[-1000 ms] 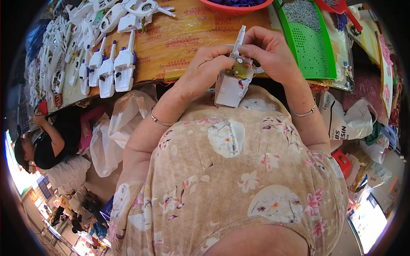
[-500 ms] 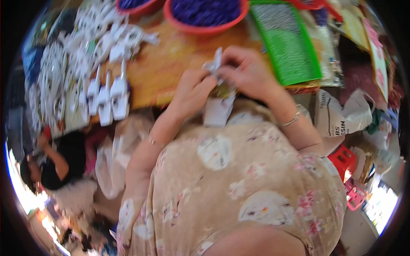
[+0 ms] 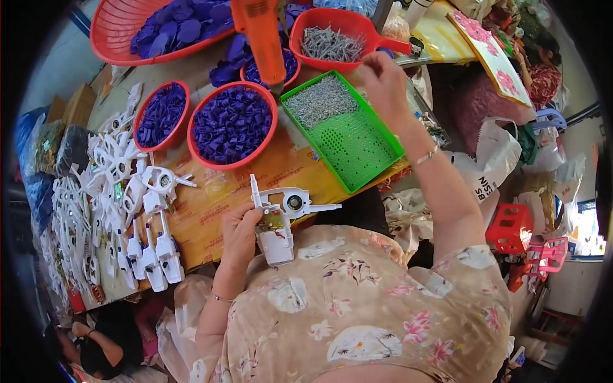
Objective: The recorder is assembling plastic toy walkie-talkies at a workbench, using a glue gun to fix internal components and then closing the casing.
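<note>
My left hand (image 3: 240,235) grips a white plastic casing (image 3: 278,247) at the table's front edge. A ring with a dark round centre and thin arms juts from its upper part. My right hand (image 3: 385,86) is raised beside a red scoop (image 3: 399,46) holding grey metal pieces, with its fingers curled together; whatever they hold is too small to make out. Below that hand lies a green tray (image 3: 357,147) with a perforated bottom and small silver screws (image 3: 319,102) at its far end. An orange power tool (image 3: 260,45) hangs over the table, nose down.
Red bowls (image 3: 273,131) of purple plastic parts stand behind the casing, with a larger red basket (image 3: 102,35) at the back left. White plastic assemblies (image 3: 118,163) pile up on the left, several (image 3: 153,262) lined up at the edge. Another person (image 3: 105,345) sits at lower left.
My right hand has left the piece at my left hand and moved right and away, beside the scoop. My left hand keeps hold of the casing. The view now takes in more of the table's far side.
</note>
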Motion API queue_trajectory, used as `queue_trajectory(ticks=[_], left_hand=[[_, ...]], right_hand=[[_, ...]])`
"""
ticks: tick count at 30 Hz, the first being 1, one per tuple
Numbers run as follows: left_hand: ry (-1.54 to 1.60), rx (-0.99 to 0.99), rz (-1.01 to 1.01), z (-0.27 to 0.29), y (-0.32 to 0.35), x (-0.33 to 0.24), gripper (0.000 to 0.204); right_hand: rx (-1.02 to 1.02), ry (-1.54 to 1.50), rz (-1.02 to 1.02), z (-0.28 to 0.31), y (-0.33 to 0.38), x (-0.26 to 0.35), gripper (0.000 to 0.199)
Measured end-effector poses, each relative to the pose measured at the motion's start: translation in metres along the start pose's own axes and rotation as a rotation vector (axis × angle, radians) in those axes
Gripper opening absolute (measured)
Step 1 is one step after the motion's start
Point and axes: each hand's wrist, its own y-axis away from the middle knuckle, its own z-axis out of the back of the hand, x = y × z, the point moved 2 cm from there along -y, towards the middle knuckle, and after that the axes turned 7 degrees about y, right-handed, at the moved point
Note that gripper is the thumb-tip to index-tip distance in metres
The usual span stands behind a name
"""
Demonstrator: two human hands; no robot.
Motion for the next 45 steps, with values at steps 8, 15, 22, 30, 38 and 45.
queue_trajectory(ticks=[8,15,22,30,38,45], left_hand=[[-0.018,-0.014,0.019,0.002,0.001,-0.001,0.026],[-0.035,-0.042,0.023,0.001,0.002,-0.006,0.026],[0.009,-0.031,0.03,0.003,-0.001,-0.001,0.026],[0.026,-0.015,0.011,0.003,0.003,-0.003,0.026],[-0.229,-0.002,0.011,0.011,0.004,0.0,0.03],[-0.05,-0.01,0.037,0.004,0.004,-0.002,0.027]], right_hand=[[0.224,0.484,0.236,-0.047,-0.097,-0.061,0.018],[0.436,0.776,0.0,-0.066,-0.104,-0.046,0.019],[0.661,0.399,0.015,-0.055,-0.122,-0.068,0.016],[0.464,-0.228,-0.306,-0.024,-0.09,-0.045,0.012],[0.694,-0.85,-0.336,-0.011,0.012,0.052,0.02],[0.95,-0.881,-0.266,-0.053,0.108,0.113,0.018]])
